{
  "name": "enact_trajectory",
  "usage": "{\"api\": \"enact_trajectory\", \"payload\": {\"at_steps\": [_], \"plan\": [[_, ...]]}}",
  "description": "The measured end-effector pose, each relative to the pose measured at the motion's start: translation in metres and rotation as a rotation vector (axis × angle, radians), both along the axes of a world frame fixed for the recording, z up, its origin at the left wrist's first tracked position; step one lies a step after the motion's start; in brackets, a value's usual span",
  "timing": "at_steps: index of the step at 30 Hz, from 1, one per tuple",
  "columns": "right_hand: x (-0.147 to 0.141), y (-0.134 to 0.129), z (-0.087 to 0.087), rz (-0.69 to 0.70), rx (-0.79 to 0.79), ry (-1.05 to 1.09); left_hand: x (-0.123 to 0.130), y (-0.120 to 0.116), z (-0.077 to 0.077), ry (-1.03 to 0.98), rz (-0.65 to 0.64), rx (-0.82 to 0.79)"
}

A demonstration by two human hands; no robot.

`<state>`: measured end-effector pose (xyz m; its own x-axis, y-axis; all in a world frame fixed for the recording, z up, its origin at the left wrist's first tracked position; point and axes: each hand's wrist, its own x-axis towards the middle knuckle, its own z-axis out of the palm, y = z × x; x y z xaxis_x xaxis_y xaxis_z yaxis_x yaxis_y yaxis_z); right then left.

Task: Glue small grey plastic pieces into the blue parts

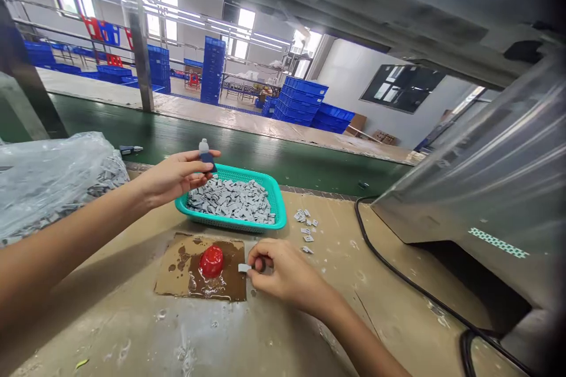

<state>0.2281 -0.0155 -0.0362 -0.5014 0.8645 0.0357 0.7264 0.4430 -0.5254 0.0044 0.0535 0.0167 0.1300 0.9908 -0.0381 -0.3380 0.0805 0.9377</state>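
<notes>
My left hand (177, 177) is raised at the left edge of the green basket (280, 212), pinching a small dark-blue plastic part with a pale grey tip (204, 153), tip upward. Lower down, my right hand (283, 271) is closed on a small light-grey plastic piece (243, 268). Something dark and rounded also shows between its fingers; its kind is unclear. Just left of that hand, a shiny red round object (211, 261) sits on a wet piece of cardboard (177, 283). Many grey plastic pieces (234, 200) fill the basket.
Several loose grey pieces (306, 227) lie right of the basket. A clear plastic bag (57, 177) of parts stands at left. Behind runs a green conveyor belt (265, 150) with a few parts on it. A black cable (398, 274) and a metal housing (477, 188) are at right.
</notes>
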Motion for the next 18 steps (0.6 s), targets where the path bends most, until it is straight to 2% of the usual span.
{"api": "enact_trajectory", "payload": {"at_steps": [7, 15, 18], "plan": [[-0.005, -0.001, 0.001, -0.016, 0.018, -0.042, -0.002, -0.005, 0.005, -0.025, -0.116, 0.005], [-0.005, -0.002, -0.005, -0.024, 0.079, -0.053, 0.008, -0.009, -0.003, -0.051, -0.185, -0.028], [-0.004, -0.003, 0.003, -0.034, 0.067, -0.042, 0.014, -0.014, -0.005, -0.022, -0.25, 0.002]]}}
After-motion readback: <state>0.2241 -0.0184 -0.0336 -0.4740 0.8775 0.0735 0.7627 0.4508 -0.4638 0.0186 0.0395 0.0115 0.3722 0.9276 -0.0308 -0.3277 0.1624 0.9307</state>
